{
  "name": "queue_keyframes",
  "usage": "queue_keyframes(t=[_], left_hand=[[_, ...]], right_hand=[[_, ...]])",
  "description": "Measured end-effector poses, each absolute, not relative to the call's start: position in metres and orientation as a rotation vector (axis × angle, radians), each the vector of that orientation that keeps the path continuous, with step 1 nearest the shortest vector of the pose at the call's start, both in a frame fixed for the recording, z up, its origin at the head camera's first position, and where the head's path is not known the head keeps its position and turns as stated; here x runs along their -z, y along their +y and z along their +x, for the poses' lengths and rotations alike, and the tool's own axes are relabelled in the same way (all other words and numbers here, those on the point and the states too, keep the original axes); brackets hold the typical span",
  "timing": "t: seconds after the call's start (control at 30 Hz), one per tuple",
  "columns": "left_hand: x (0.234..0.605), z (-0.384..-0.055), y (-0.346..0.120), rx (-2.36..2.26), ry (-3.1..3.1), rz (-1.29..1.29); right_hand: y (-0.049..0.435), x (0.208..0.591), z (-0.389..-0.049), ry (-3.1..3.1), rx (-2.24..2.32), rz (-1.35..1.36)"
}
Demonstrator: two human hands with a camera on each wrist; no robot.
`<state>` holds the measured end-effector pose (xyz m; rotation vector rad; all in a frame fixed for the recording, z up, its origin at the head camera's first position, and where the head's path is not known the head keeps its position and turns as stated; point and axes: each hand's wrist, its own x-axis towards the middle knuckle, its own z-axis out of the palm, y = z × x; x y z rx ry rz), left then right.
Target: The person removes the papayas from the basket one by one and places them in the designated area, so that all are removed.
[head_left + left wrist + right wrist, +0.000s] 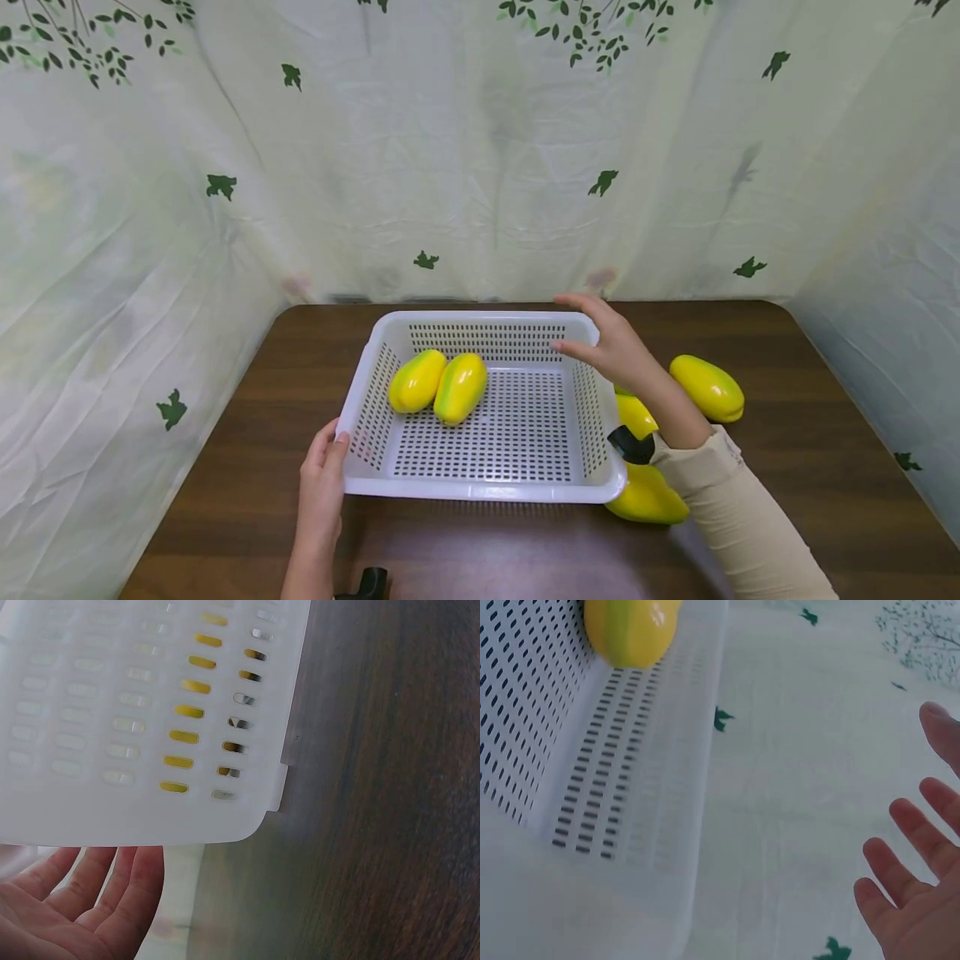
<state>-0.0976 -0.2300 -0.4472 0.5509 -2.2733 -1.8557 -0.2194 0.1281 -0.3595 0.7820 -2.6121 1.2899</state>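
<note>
A white perforated plastic basket is at the middle of the table in the head view. Inside it, toward the left, lie two glossy yellow papaya-like fruits with green streaks, side by side. My left hand grips the basket's left rim near the front corner, thumb on top; in the left wrist view the fingers reach behind the white rim. My right hand is over the far right corner, thumb and fingers spread, holding nothing. The right wrist view shows that hand's fingers apart from the basket wall.
Right of the basket, more yellow fruits lie on the brown wooden table: one farther back, one partly behind the right wrist, and one by the front right corner. A leaf-printed curtain hangs behind the table.
</note>
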Motion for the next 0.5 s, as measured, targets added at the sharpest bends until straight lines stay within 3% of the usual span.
queue_keyframes(t=[0.5], left_hand=[[0.449,-0.098,-0.229,1.809,-2.272,0.512]], right_hand=[[0.063,0.383,-0.251,-2.783,-1.308,1.147]])
